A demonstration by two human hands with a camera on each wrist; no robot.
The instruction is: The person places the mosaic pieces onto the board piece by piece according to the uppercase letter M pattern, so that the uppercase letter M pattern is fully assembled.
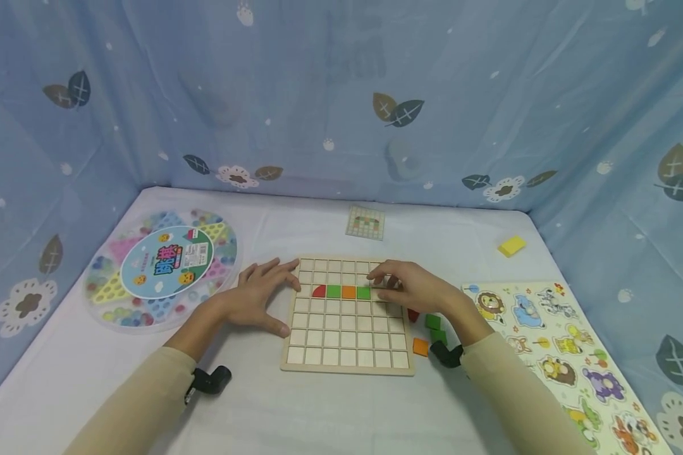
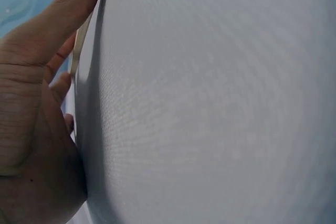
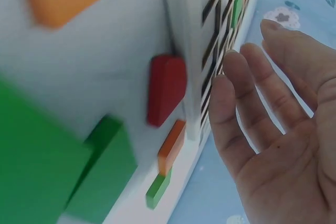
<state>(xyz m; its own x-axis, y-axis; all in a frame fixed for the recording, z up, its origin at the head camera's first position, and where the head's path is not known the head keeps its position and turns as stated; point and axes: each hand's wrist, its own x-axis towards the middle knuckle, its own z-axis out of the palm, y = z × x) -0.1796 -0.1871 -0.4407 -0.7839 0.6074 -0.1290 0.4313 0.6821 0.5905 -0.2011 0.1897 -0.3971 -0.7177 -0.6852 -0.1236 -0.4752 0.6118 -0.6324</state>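
Left hand (image 1: 257, 296), spread and gripping nothing, touches the board (image 1: 348, 340) at its left edge — probably steadying it. Right hand (image 1: 414, 285), fingers loose and apparently empty, hovers beside 4 set tiles (image 1: 349, 292) — spares (image 1: 420, 347) lie conveniently near it.

Both forearms reach in from the near edge, the left arm (image 1: 142, 401) slanting far and right, the right arm (image 1: 518, 385) slanting far and left. Pale beige sleeves end short of bare wrists. The left hand (image 1: 255, 297) is palm down, its fingers (image 1: 274, 277) spread and slightly arched, the thumb (image 1: 274, 325) stretched out nearer. The right hand (image 1: 412, 284) points left, its fingers (image 3: 224, 108) gently bent, the thumb (image 3: 294, 53) apart from them, nothing between.
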